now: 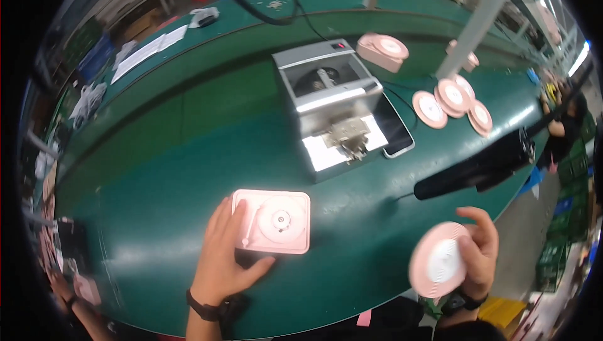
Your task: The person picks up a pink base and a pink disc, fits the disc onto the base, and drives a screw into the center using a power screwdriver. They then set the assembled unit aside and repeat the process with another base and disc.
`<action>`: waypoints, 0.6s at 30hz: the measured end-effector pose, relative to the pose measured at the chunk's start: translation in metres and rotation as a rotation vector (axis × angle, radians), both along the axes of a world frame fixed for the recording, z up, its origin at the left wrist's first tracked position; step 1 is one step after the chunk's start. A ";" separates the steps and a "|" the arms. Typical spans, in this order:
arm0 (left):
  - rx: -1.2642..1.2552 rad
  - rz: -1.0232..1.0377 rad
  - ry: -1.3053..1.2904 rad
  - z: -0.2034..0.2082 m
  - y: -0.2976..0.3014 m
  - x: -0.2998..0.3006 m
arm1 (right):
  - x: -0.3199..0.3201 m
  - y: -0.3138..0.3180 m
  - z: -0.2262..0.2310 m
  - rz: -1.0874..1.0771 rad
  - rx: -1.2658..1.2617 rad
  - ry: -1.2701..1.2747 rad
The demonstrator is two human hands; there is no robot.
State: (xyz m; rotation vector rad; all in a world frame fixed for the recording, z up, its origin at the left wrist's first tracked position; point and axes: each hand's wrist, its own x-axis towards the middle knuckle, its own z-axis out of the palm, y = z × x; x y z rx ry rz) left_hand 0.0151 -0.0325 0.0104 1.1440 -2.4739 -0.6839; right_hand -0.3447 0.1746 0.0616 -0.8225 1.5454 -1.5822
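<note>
A pink box shaped like a small record player, with a round platter and a tone arm moulded on top, lies on the green worktable. My left hand rests against its left edge, fingers stretched along the side and thumb spread apart below the near edge. To the right, my right hand holds a pink disc with a white ringed centre, tilted up above the table's near edge. Its thumb presses on the disc's face; some of the fingers behind are hidden. A black electric screwdriver hangs above that hand, pointing left.
A grey screw feeder stands at the table's middle, beside a dark, white-rimmed, phone-like slab. Several pink discs lie farther right. More pink parts sit behind the feeder. A metal post rises at back right. Another person's hand shows far left.
</note>
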 end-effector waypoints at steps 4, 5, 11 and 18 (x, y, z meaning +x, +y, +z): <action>0.002 -0.062 -0.043 0.002 0.018 -0.017 | 0.043 -0.048 -0.015 0.182 0.061 0.100; 0.006 -0.061 -0.054 0.004 0.021 -0.019 | 0.051 -0.057 -0.024 0.224 0.044 0.132; 0.033 -0.100 -0.054 0.008 0.018 -0.020 | 0.083 -0.079 -0.035 0.502 -0.013 0.526; 0.000 -0.124 -0.025 0.001 0.014 -0.014 | 0.099 -0.084 -0.049 0.550 -0.023 0.977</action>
